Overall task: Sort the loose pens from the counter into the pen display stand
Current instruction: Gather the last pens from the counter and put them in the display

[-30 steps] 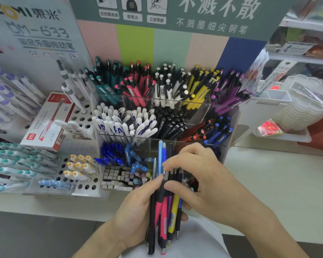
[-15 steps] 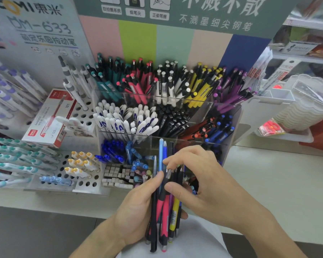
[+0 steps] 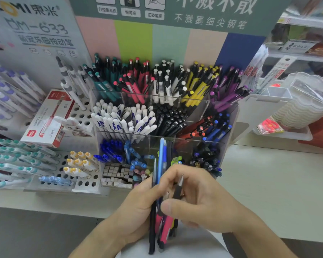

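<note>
Two hands fill the lower middle of our view, and much of what they hold is covered. Our left hand wraps a bundle of pens, its fingers curled behind the barrels where we cannot see them. Our right hand covers the bundle's middle from the three o'clock side, thumb pressed on the front of the barrels. Its curled fingers pinch a single dark pen with a grey metal tip, slightly raised from the rest. We cannot count the pens; the lower ends blur together near the bottom edge.

The bundle stands nearly upright, long axis running twelve to six o'clock. A light blue pen sticks out highest at twelve o'clock. Pink, black and yellow barrels show below the thumb.

Just beyond the hands, at twelve o'clock, stands the pen display stand, clear plastic with tiered square compartments. Its rear row holds teal, pink, white, yellow and purple click pens leaning outward. The middle row holds white-capped, black, and red and blue pens. The front compartments are partly hidden by our hands. At nine o'clock lies a red and white carton on a perforated white rack of slanted pens.
</note>
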A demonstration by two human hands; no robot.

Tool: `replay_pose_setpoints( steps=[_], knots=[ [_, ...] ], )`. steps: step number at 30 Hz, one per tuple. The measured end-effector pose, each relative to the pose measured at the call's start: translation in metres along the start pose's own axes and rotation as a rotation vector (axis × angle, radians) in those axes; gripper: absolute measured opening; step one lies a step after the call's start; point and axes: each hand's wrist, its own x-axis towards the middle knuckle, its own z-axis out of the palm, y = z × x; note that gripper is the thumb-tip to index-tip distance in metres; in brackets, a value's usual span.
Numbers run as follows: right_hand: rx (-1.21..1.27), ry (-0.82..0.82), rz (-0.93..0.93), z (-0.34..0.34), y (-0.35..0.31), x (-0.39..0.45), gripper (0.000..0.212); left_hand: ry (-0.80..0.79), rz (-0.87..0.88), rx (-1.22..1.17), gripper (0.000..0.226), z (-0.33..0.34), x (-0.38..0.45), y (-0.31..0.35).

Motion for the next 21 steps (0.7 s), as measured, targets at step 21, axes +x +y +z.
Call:
replay_pose_setpoints(
  steps=[21],
  knots=[
    [-0.177,0.309,0.141,-0.029,0.006,0.002,0.030,-0.023,-0.023,0.108,0.041,-0.005,0.001,-0.003]
  ],
)
